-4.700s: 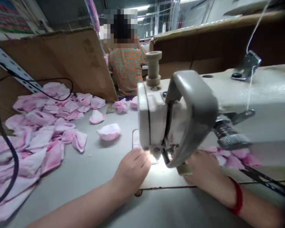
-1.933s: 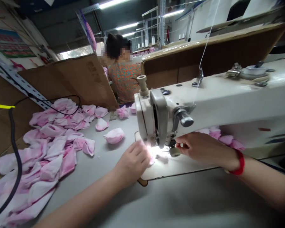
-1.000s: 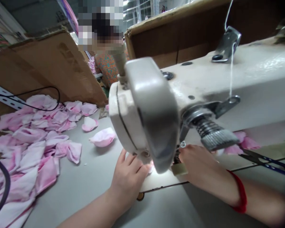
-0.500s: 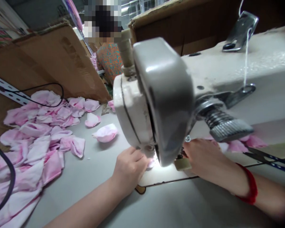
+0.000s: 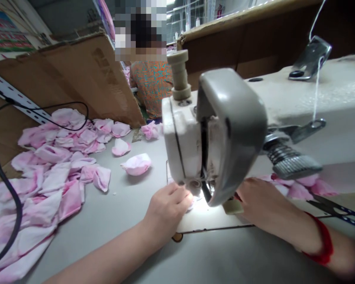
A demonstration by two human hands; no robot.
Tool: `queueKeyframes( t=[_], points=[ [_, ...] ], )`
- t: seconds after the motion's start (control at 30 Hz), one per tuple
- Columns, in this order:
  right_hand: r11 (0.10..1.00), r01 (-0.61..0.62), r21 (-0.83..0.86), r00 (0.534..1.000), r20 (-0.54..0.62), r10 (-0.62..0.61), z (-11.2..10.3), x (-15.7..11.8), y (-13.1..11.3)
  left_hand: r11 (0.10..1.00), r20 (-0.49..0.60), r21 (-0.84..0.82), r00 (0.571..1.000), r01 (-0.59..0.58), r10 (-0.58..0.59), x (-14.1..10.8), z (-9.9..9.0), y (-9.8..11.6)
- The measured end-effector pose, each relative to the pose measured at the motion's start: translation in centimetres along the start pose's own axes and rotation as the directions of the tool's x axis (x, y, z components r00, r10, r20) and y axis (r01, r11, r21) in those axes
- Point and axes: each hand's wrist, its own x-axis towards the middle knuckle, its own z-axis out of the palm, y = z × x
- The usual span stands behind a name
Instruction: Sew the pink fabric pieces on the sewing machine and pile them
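Note:
Under the lit head of a white sewing machine [image 5: 180, 138], my left hand [image 5: 167, 207] pinches a small pink-and-white fabric piece [image 5: 191, 204] at the needle area. Most of that piece is covered by my fingers and the machine. My right hand [image 5: 263, 203], with a red band [image 5: 324, 240] on its wrist, is on the other side of the needle area. Its fingertips are hidden behind the grey guard [image 5: 245, 114], so what they hold does not show. Pink cloth pieces [image 5: 301, 189] lie just beyond this hand.
Pink-and-white cloth pieces [image 5: 47, 189] are heaped at left, with a cupped piece [image 5: 137, 164] nearer the machine. Dark scissors [image 5: 337, 209] lie at right. A black cable [image 5: 6, 185] hangs at left. Cardboard [image 5: 71, 79] stands behind; a person [image 5: 152, 86] sits beyond.
The camera view has shifted, so the machine and table appear farther right. The guard's opening shows more. Both hands stay close to the needle area.

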Motion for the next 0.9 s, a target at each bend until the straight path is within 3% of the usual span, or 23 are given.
queueKeyframes(
  t=[0.13,0.43,0.6,0.73,0.9],
  points=[
    [1.0,-0.002,0.009,0.999,-0.041,0.003,0.1,-0.3,0.0,0.999,0.022,-0.041,1.0,0.006,-0.005,0.0,-0.1,0.2],
    [0.996,0.026,-0.091,0.99,-0.138,-0.038,0.4,-0.1,-0.3,0.998,-0.11,0.048,0.993,-0.03,0.035,-0.2,0.3,0.4],
    [0.996,0.014,-0.083,0.998,-0.055,-0.019,-0.1,0.2,-0.1,0.992,-0.091,0.102,0.992,-0.074,0.083,-0.4,0.1,0.2],
    [0.997,-0.04,0.059,0.995,0.096,0.034,-0.8,0.1,0.0,0.998,-0.023,-0.054,0.999,-0.043,0.042,-0.4,-0.3,-0.6],
    [0.999,-0.043,-0.006,0.997,0.064,0.043,-1.1,-0.3,-0.4,0.989,-0.039,-0.138,0.998,-0.044,0.039,0.0,-0.9,-0.7]
  ],
)
